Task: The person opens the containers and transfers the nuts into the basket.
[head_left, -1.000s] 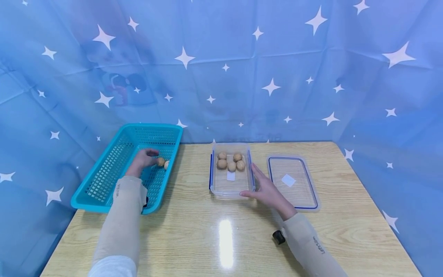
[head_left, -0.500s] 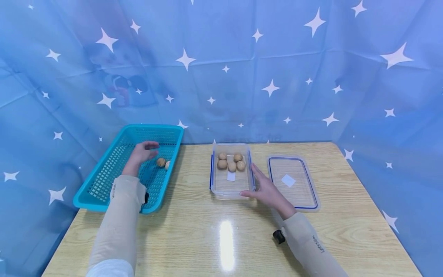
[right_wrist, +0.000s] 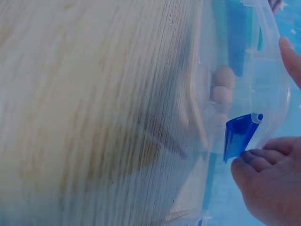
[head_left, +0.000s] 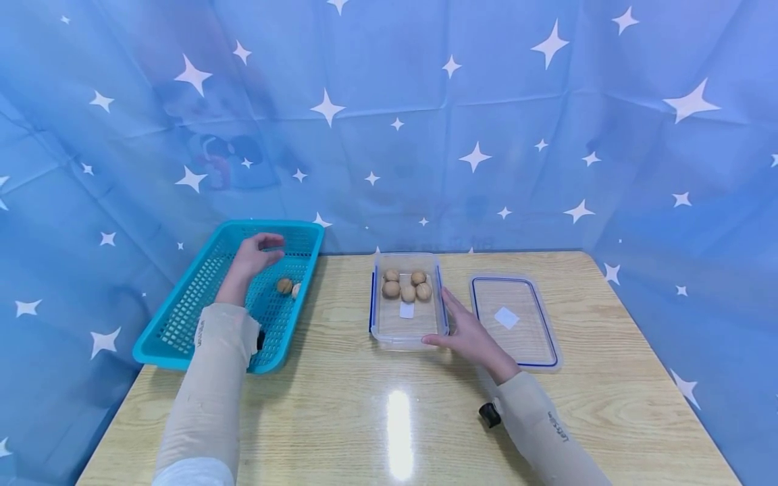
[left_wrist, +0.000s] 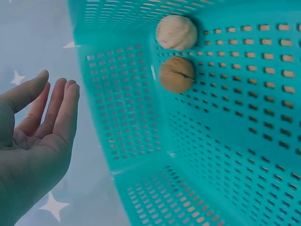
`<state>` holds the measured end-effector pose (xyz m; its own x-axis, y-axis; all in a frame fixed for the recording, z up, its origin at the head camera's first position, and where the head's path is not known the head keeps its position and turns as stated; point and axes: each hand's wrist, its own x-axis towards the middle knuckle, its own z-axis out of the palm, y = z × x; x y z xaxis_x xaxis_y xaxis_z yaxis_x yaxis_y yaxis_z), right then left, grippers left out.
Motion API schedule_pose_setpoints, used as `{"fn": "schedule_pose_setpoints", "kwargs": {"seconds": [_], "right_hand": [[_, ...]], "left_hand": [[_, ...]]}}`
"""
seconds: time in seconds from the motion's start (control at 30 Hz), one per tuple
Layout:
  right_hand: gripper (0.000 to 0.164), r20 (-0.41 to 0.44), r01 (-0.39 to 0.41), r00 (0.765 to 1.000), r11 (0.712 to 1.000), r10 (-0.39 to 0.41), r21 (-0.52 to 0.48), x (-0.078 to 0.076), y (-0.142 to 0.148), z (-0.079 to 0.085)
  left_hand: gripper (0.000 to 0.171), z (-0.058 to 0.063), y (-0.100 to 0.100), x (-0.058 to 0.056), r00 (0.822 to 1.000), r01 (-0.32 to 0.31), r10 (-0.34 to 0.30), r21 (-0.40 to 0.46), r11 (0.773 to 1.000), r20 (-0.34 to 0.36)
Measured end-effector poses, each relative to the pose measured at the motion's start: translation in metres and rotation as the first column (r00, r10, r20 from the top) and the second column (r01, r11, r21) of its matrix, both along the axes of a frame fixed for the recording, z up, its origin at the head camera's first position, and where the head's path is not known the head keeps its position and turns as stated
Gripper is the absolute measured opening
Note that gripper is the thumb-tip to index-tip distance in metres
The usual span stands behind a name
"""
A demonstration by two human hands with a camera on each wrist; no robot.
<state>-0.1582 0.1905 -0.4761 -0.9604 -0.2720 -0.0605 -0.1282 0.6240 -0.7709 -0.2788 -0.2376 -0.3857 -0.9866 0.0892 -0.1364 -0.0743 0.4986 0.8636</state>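
My left hand hovers over the turquoise basket in the head view, fingers loosely bent and apart from the thumb. The left wrist view shows its palm bare, outside the basket wall. Two nuts lie in the basket: a brown walnut and a paler, whitish one beside it. At the middle of the table, my right hand holds the near right corner of a clear plastic container, thumb at the front edge, fingers along the side by a blue clip. Several walnuts sit inside.
A clear lid with a blue seal lies flat right of the container. A white label shows through the container's bottom. Behind the wooden table hangs a blue curtain with white stars.
My left hand has drawn up and away from the walnuts in the basket, with its fingers spreading apart from the thumb. The right hand and container have kept their place.
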Motion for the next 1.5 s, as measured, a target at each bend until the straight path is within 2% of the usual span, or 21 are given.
{"fn": "schedule_pose_setpoints", "kwargs": {"seconds": [0.17,0.33,0.57,0.8,1.13,1.5], "right_hand": [[0.112,-0.004,-0.002,1.000,1.000,0.002,0.001,0.000,0.000,0.001],[0.111,-0.005,-0.008,1.000,1.000,0.008,-0.007,-0.002,0.000,0.002],[0.112,-0.008,-0.015,1.000,1.000,0.015,-0.015,-0.003,0.001,0.001],[0.114,-0.014,-0.017,1.000,1.000,0.016,-0.022,-0.003,0.001,0.002],[0.115,-0.018,-0.013,1.000,1.000,0.012,-0.022,-0.002,0.002,0.000],[0.115,-0.015,-0.019,1.000,0.999,0.018,-0.029,-0.001,0.001,0.000]], "left_hand": [[0.045,0.011,0.009,0.001,0.999,0.010,-0.012,-0.029,1.000,-0.047],[0.044,0.023,0.018,0.004,0.998,0.013,-0.014,-0.014,1.000,-0.066],[0.045,0.031,0.031,0.005,0.993,0.041,-0.038,0.026,0.999,-0.108],[0.047,0.032,0.045,0.002,0.991,0.064,-0.056,0.066,0.996,-0.118],[0.042,0.033,0.073,0.007,0.990,0.083,-0.069,0.121,0.989,-0.121],[0.037,0.026,0.104,0.013,0.988,0.106,-0.086,0.153,0.982,-0.130]]}}
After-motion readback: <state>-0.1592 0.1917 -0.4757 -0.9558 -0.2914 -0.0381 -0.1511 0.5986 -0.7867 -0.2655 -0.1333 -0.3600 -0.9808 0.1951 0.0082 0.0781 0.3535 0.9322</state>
